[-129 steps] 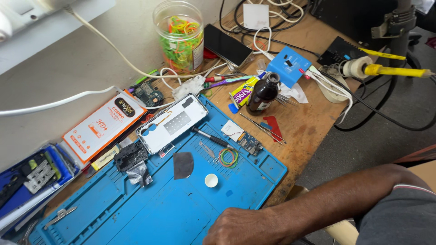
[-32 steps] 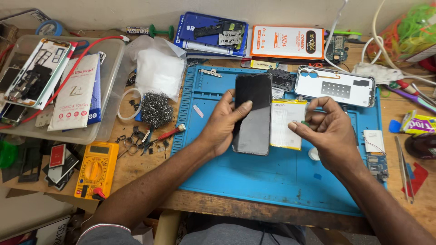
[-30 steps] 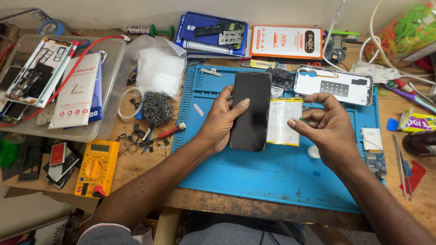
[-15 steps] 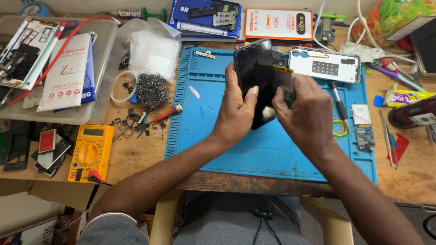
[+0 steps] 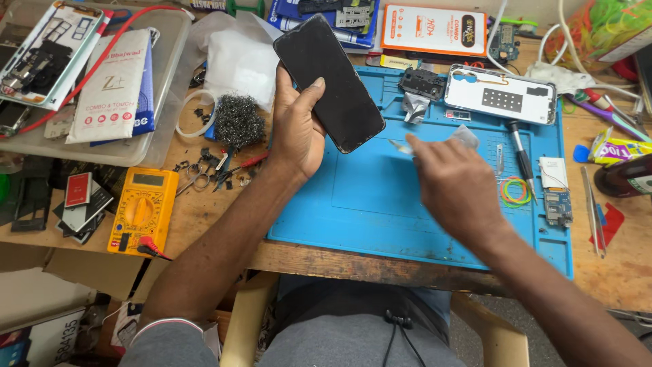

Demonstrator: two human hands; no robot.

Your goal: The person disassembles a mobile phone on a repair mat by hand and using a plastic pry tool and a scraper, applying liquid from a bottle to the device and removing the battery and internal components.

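My left hand point(image 5: 297, 132) holds a black phone screen panel point(image 5: 328, 79) tilted above the blue work mat point(image 5: 380, 197). My right hand point(image 5: 454, 182) is blurred over the middle of the mat, pinching a thin clear film point(image 5: 462, 137) between its fingers. A white phone back frame point(image 5: 500, 94) lies at the mat's far edge. A black-handled screwdriver point(image 5: 521, 155) lies on the mat, just right of my right hand.
A yellow multimeter point(image 5: 142, 211) sits at the left with a steel wool ball point(image 5: 238, 121) behind it. A clear tray point(image 5: 161, 88) of phone parts stands far left. Coloured rubber bands point(image 5: 516, 189), a small circuit board point(image 5: 557, 206) and a dark bottle point(image 5: 626, 178) lie at right.
My left hand has lifted the screen panel up and to the left. My right hand has come away from it toward the right, pulling a clear film off.
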